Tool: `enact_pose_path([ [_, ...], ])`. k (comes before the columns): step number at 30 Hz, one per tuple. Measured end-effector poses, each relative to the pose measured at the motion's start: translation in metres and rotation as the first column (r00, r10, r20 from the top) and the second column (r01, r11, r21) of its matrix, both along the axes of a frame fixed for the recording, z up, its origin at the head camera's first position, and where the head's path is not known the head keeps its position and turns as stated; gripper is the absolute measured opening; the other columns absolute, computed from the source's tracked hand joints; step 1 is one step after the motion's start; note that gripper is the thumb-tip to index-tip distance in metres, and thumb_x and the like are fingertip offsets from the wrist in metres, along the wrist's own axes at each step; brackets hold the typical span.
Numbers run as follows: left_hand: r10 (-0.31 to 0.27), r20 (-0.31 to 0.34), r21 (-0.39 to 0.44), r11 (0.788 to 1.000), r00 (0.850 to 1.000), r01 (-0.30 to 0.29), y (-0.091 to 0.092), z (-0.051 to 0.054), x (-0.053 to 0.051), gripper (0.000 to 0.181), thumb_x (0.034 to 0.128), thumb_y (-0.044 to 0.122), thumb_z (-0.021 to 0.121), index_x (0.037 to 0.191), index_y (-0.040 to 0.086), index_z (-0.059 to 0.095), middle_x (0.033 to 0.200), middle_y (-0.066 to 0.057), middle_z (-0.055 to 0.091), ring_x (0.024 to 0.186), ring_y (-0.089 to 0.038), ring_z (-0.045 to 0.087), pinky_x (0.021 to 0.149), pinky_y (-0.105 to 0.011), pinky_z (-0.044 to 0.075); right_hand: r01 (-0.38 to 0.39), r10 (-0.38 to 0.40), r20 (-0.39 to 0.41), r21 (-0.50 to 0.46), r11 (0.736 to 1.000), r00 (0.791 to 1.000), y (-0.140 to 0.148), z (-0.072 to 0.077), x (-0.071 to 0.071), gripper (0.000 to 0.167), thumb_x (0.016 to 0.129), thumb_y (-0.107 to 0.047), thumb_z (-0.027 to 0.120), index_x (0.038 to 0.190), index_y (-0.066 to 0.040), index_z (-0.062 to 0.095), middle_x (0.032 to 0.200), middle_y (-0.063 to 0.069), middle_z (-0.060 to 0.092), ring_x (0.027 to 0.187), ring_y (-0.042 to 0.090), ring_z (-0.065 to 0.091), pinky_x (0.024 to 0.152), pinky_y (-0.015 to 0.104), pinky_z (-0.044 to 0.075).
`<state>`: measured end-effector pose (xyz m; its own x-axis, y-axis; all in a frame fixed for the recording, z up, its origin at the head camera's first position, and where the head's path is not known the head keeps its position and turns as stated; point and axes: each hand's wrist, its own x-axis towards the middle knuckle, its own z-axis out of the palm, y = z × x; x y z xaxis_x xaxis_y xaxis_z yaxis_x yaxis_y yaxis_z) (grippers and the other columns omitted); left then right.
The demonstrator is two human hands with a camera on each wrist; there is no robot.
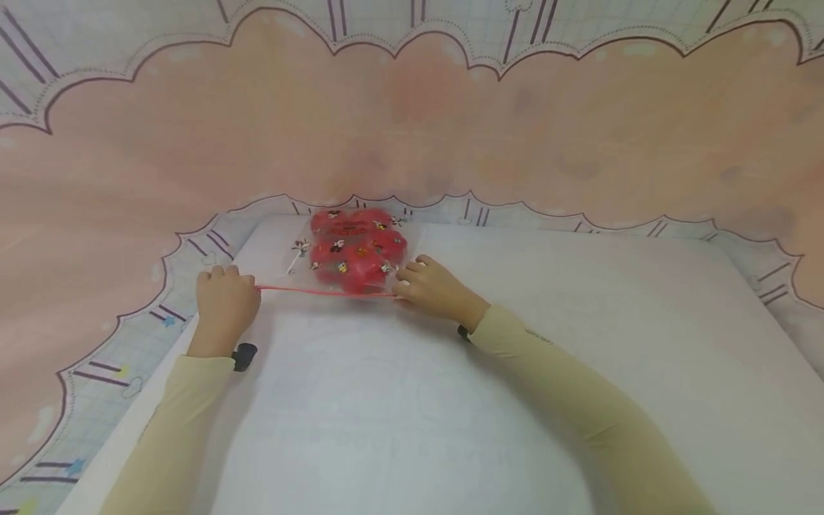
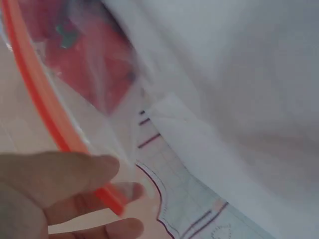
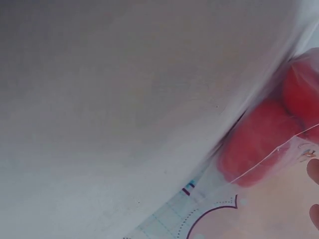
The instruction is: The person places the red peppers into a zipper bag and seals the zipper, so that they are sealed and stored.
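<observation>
A clear zip bag (image 1: 412,239) with printed cartoon figures stands at the far part of the white table, filled with several red rounded items (image 3: 261,142). Its red zip strip (image 1: 322,291) runs almost level along the edge nearest me. My left hand (image 1: 228,304) pinches the strip's left end; in the left wrist view the thumb (image 2: 94,169) lies on one side and a finger behind. At the other end, my right hand (image 1: 434,287) grips the bag's corner with bent fingers. Only two fingertips (image 3: 314,172) show in the right wrist view, so its exact hold is hidden there.
The white tabletop (image 1: 399,415) spreads in front of the bag and to its right. Behind it rises a pink and pale patterned cloth (image 1: 489,136), which also borders the table on the left. Dark wrist pieces (image 1: 244,356) show by both sleeve cuffs.
</observation>
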<state>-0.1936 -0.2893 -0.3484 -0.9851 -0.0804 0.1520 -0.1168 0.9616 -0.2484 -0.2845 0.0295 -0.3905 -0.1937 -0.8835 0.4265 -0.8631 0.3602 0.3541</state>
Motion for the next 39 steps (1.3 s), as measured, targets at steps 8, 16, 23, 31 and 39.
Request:
enact_pose_path([
  [8, -0.239, -0.122, 0.077, 0.965, 0.963, 0.249, 0.029, -0.004, -0.010, 0.050, 0.0763, 0.019, 0.071, 0.114, -0.005, 0.049, 0.096, -0.025, 0.053, 0.090, -0.041, 0.053, 0.084, -0.054, 0.043, 0.012, -0.012, 0.019, 0.027, 1.000, 1.000, 0.000, 0.001, 0.005, 0.017, 0.086, -0.032, 0.066, 0.097, -0.019, 0.067, 0.103, 0.003, 0.068, 0.096, 0.020, 0.063, 0.089, 0.038, 0.051],
  [16, -0.405, -0.098, 0.158, 0.896, 0.909, 0.416, 0.050, -0.010, -0.028, 0.059, 0.0757, 0.020, 0.072, 0.127, 0.008, 0.046, 0.113, -0.022, 0.052, 0.104, -0.040, 0.053, 0.090, -0.055, 0.041, 0.082, -0.091, 0.134, 0.067, 0.994, 0.987, -0.011, 0.003, 0.004, 0.020, 0.087, -0.031, 0.065, 0.104, -0.021, 0.067, 0.125, 0.007, 0.060, 0.116, 0.026, 0.056, 0.101, 0.049, 0.044],
  [23, -0.411, -0.135, 0.183, 0.884, 0.901, 0.431, 0.049, -0.018, -0.030, 0.056, 0.0755, 0.023, 0.073, 0.125, 0.010, 0.048, 0.105, -0.019, 0.053, 0.098, -0.039, 0.055, 0.085, -0.054, 0.042, 0.131, -0.155, 0.190, 0.133, 0.982, 0.969, -0.021, 0.004, 0.003, 0.025, 0.088, -0.032, 0.064, 0.110, -0.022, 0.065, 0.133, 0.007, 0.056, 0.123, 0.027, 0.052, 0.104, 0.051, 0.040],
  [31, -0.394, -0.110, 0.236, 0.882, 0.913, 0.409, 0.053, -0.018, -0.030, 0.070, 0.0741, 0.033, 0.073, 0.134, 0.012, 0.042, 0.120, -0.018, 0.049, 0.113, -0.039, 0.049, 0.096, -0.058, 0.037, 0.209, -0.246, 0.215, 0.180, 0.961, 0.945, -0.009, 0.014, 0.014, 0.042, 0.088, -0.047, 0.057, 0.122, -0.023, 0.060, 0.137, 0.008, 0.053, 0.123, 0.026, 0.052, 0.106, 0.054, 0.037],
  [39, -0.433, -0.175, 0.246, 0.850, 0.884, 0.465, 0.091, 0.012, -0.038, 0.082, 0.0774, 0.046, 0.068, 0.145, 0.018, 0.031, 0.151, -0.020, 0.025, 0.136, -0.041, 0.030, 0.111, -0.061, 0.024, 0.378, -0.386, 0.319, 0.090, 0.922, 0.866, 0.027, 0.043, 0.005, 0.067, 0.086, -0.055, 0.054, 0.140, -0.016, 0.042, 0.141, 0.011, 0.048, 0.129, 0.029, 0.047, 0.110, 0.058, 0.028],
])
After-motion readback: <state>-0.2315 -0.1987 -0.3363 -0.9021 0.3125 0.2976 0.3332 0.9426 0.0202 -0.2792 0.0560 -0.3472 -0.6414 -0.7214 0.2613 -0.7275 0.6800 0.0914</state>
